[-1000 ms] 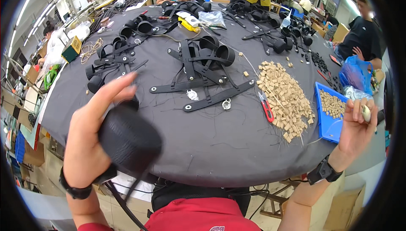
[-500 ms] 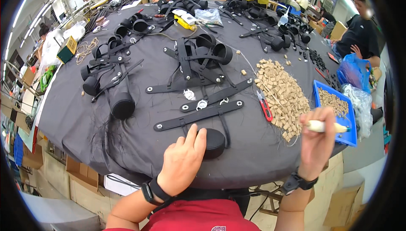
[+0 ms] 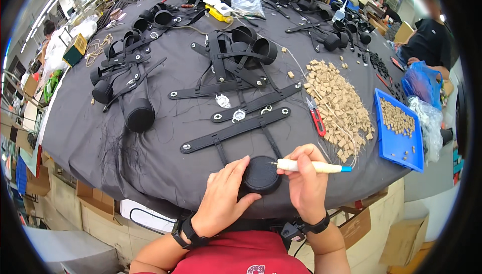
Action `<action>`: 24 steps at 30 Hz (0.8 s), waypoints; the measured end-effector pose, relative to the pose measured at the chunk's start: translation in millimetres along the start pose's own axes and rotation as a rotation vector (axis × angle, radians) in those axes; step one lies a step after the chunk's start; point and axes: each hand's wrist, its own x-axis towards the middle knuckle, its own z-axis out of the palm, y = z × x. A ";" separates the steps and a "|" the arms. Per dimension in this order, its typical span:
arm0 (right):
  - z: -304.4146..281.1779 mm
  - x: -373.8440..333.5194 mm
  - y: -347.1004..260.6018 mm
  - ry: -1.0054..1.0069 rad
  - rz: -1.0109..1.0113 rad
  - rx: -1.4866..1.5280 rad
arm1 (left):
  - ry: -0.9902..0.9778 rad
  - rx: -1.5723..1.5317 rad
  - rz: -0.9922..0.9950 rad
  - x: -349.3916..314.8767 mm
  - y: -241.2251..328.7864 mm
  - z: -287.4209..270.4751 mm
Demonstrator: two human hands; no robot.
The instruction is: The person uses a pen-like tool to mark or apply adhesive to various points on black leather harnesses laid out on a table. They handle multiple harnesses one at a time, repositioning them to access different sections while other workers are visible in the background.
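Note:
Close to the table's near edge lies a black round leather cup [image 3: 263,174], its flat round face upward. Two thin bands join it to a long black strap [image 3: 235,130] with a metal snap at each end. My left hand [image 3: 224,191] holds the cup at its left side, thumb at the near rim and fingers at the far rim. In my right hand [image 3: 307,181] is a white pen-shaped tool [image 3: 321,167] with a blue rear end. Its thin metal tip points left, at the cup's right upper edge; I cannot tell whether it touches.
Beyond lie more black straps with cups [image 3: 241,55]. To the right are red-handled thread snips [image 3: 316,118], a heap of small tan blocks [image 3: 336,103] and a blue tray [image 3: 386,146] with more blocks. A yellow bottle [image 3: 217,14] lies farther back. Other people are around the table.
My right hand has come left from near the blue tray, bringing the pen-shaped tool to the cup. My left hand has shifted slightly right, its thumb now at the cup's near rim.

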 end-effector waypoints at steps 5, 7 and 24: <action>3.2 -10.6 10.3 0.008 -0.077 -0.112 | 0.078 -0.208 -0.102 -6.0 -3.2 6.5; 4.3 -16.5 12.1 0.018 -0.085 -0.146 | 0.083 -0.301 -0.149 -7.2 -6.5 5.6; 6.4 -35.6 16.8 0.061 -0.154 -0.330 | 0.048 -0.074 0.044 -3.0 0.5 -12.8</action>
